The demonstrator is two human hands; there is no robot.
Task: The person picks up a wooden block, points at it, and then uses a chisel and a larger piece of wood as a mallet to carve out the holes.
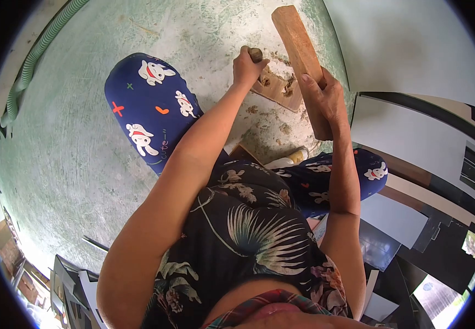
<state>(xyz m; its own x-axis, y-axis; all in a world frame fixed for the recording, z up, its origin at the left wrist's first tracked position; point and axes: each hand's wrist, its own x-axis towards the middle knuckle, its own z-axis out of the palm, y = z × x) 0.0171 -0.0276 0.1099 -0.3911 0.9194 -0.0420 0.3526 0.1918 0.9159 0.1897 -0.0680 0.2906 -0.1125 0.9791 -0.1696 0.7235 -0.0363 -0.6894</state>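
Note:
My left hand (pixel 249 69) is closed around the handle of a chisel (pixel 255 54); only its round, worn end shows and the blade is hidden. Beneath that fist lies a brown wooden board (pixel 285 94) on the floor, with rough hollows cut into it and wood chips around them. A long, thick block of wood (pixel 296 41) is gripped in my right hand (pixel 325 97), the thumb lying along its near face. The block is raised at a slant to the right of the board, its far end pointing away from me.
Wood chips are scattered over the worn green floor (pixel 78 159). A ribbed green hose (pixel 32 60) curves along the far left. Stacked panels and boards (pixel 396 123) stand close on my right. My bent knees in patterned blue trousers (pixel 149 104) flank the work.

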